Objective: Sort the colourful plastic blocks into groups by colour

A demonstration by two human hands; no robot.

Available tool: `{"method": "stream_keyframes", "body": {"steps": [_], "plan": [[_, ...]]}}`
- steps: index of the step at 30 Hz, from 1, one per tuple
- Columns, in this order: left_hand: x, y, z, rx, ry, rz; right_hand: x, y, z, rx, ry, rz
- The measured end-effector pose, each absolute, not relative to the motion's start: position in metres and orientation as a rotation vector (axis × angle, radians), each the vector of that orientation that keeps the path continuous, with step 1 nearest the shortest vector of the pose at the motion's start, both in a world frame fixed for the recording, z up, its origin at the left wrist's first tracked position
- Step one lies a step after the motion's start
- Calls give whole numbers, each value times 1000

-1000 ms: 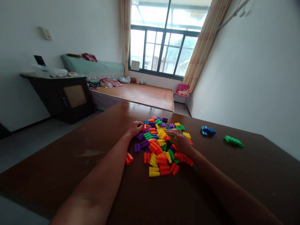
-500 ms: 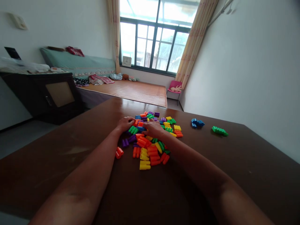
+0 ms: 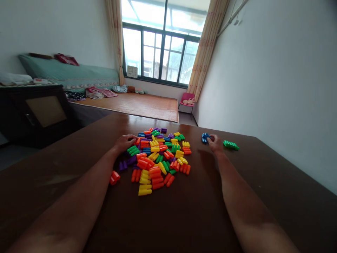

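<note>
At the left edge of a heap of coloured plastic building blocks point(image 3: 155, 149), my left hand point(image 3: 125, 143) rests on the table with its fingers curled together. Its fingertips are beside an orange block point(image 3: 137, 141); whatever they may hold is hidden. My right hand point(image 3: 216, 143) is to the right of the heap, its thumb and fingers closed on a blue building block point(image 3: 205, 138) among a small blue cluster. Farther right lies a row of green blocks point(image 3: 231, 145), apart from the hand. The heap mixes orange, yellow, green, purple and blue bullet-shaped pieces.
The blocks lie on a dark brown table point(image 3: 168, 225). One orange block point(image 3: 114, 177) sits near my left forearm. Beyond the table are a bed with a mat point(image 3: 142, 103), a pink chair point(image 3: 187, 98) and a dark cabinet point(image 3: 47, 109).
My right hand has left the heap and moved right to the blue blocks. My left hand stays at the heap's left edge. The view has turned slightly to the right.
</note>
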State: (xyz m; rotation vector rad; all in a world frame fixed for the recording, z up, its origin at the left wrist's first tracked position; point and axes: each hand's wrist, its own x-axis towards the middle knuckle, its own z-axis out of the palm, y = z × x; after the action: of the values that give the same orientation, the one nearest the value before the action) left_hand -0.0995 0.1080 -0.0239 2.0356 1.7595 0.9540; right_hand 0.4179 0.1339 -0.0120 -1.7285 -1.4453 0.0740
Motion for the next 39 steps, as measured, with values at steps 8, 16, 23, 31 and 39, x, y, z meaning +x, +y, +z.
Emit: {"method": "stream_keyframes", "body": {"steps": [8, 16, 23, 31, 39], "plan": [[-99, 106, -22, 2009, 1752, 954, 463, 137, -36, -2101, -1379, 25], [-101, 108, -23, 2005, 1778, 950, 461, 136, -42, -2012, -1510, -14], [-97, 104, -20, 2030, 1782, 945, 425, 128, -14, -1867, -1501, -240], [-95, 103, -21, 2022, 1784, 953, 317, 113, -8, -1602, -2192, 116], [-93, 101, -21, 1983, 1876, 936, 263, 103, 4, -1297, -2172, 144]]}}
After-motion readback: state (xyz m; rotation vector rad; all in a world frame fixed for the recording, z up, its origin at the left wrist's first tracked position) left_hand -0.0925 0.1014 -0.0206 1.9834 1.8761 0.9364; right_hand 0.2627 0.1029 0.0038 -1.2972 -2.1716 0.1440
